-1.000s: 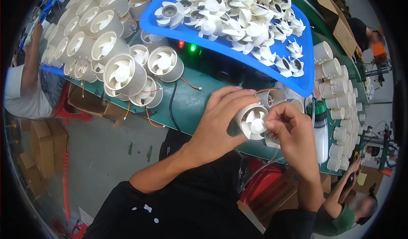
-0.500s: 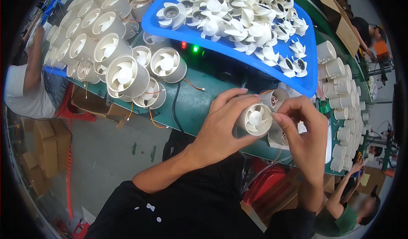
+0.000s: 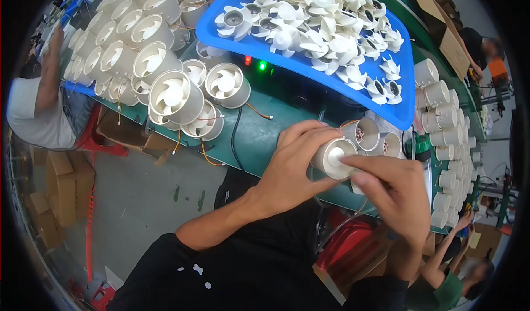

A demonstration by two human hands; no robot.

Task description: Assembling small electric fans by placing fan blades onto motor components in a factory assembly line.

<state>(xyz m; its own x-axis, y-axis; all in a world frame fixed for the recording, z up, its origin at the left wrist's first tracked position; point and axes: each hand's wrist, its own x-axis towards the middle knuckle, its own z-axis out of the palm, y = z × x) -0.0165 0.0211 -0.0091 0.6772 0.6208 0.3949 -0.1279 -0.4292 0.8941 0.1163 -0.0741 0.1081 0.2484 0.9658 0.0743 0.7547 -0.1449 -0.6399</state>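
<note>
My left hand (image 3: 292, 164) is closed around a white cylindrical fan housing (image 3: 330, 167), its open end turned up toward me. Inside it sits a white impeller (image 3: 334, 154), whose blades look smeared. The index finger of my right hand (image 3: 395, 192) reaches over the rim and touches the impeller near its hub. That hand's thumb is held apart, and no object shows in its fingers. Just beyond stand two more housings, a left one (image 3: 366, 133) and a right one (image 3: 391, 144), with motor parts visible inside.
A blue tray (image 3: 406, 104) heaped with loose white impellers (image 3: 326, 18) lies across the far side of the green bench (image 3: 259, 131). Finished-looking fans (image 3: 175, 96) with wires crowd the left; more housings (image 3: 441, 117) line the right. Other people work at both sides.
My right index finger has moved from the housing's rim in to the impeller's hub. The blades, distinct before, are now blurred. My left hand keeps its grip; the view has shifted slightly.
</note>
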